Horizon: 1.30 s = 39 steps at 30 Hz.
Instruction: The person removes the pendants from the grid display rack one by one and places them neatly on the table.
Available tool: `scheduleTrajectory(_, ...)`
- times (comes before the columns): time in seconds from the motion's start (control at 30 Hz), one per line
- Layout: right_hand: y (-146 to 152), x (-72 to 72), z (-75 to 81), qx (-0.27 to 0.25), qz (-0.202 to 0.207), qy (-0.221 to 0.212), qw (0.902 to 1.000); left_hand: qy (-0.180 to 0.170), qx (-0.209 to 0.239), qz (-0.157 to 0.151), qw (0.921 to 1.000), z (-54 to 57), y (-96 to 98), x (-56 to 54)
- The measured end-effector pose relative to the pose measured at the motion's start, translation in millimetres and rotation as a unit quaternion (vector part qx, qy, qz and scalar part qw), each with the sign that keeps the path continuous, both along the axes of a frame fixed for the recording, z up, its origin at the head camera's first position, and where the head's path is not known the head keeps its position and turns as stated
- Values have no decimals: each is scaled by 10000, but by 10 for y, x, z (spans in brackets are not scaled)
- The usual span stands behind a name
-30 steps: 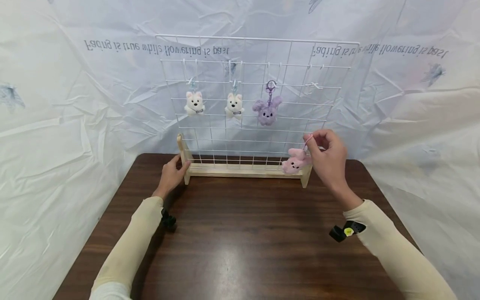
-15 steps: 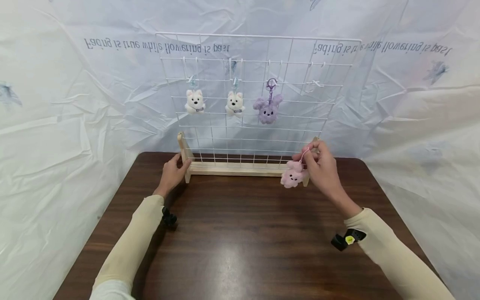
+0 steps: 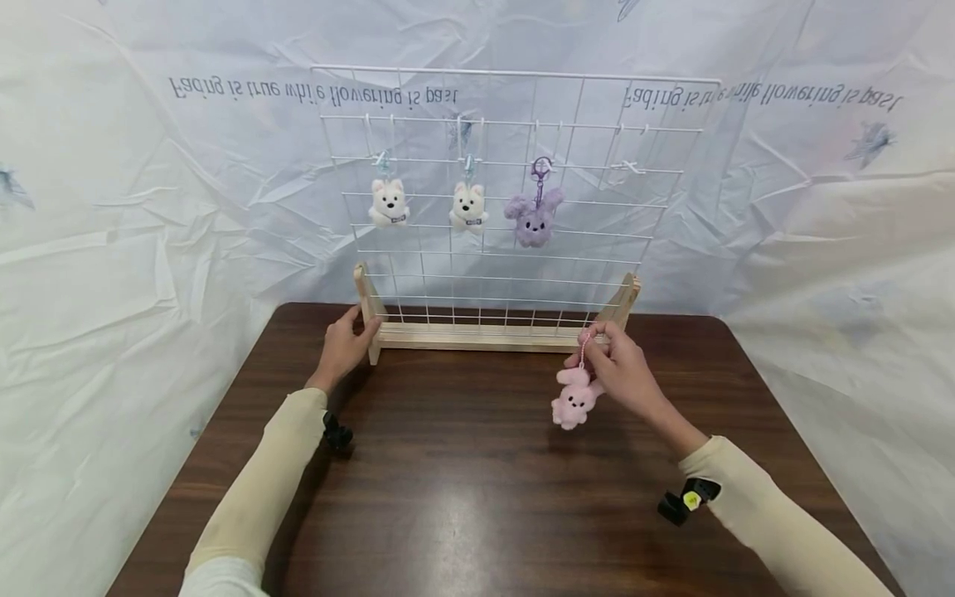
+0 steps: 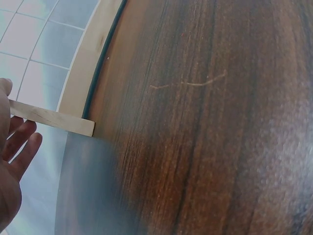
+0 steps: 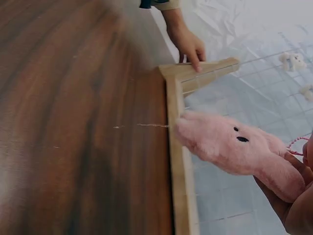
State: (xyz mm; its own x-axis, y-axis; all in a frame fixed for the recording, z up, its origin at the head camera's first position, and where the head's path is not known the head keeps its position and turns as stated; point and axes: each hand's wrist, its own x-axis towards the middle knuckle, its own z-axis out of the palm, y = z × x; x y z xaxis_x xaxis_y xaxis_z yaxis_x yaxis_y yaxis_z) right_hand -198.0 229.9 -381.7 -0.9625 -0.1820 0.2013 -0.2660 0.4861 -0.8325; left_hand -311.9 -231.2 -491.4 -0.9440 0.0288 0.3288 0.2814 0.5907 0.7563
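Observation:
My right hand (image 3: 625, 371) pinches the pink bead chain (image 3: 584, 348) of a pink plush bunny keychain (image 3: 573, 405), which dangles over the table before the rack's right end. Close up in the right wrist view, the long-eared plush (image 5: 230, 139) lies across the rack's base bar. With thumb and fingers on either side, my left hand (image 3: 343, 348) grips the left wooden leg (image 3: 367, 307) of a white wire grid rack (image 3: 485, 253). On its hooks hang two white plush dog keychains (image 3: 389, 203) and a purple plush bunny keychain (image 3: 533, 222).
A hook (image 3: 628, 167) at the grid's upper right carries no keychain. The rack's right wooden leg (image 3: 625, 300) stands just behind my right hand. Below spreads a dark wooden table (image 3: 448, 481), and a wrinkled white printed sheet (image 3: 149, 207) covers the wall behind.
My right hand has come down and toward me with the pink bunny keychain, moving slightly left away from the grid. The left hand stays on the rack's leg.

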Motion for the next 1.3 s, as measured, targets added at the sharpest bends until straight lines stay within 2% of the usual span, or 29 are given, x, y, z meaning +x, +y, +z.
scheduleTrajectory(0.2,-5,22,-203,141,324,-505,9981,1,1,8,10000,12,-5,12)
scheduleTrajectory(0.33,-15,38,-346,-42,571,-957,9938,-1,14,19,10000,23,-5,14)
scheduleTrajectory(0.5,-52,63,-515,-106,600,-1361,9888,-60,0,9,10000,18,-6,8)
scheduleTrajectory(0.67,-86,60,-664,-35,595,-1590,9855,-99,36,1,9999,19,-3,12)
scheduleTrajectory(0.9,-85,3,-846,281,761,-1703,9820,-86,34,-20,10000,15,6,18)
scheduleTrajectory(1.13,-80,-67,-933,782,477,-1217,9883,-84,75,-17,9999,12,0,6)
scheduleTrajectory(1.3,-96,-96,-988,945,325,-1084,9891,-121,87,-10,9999,8,-6,1)
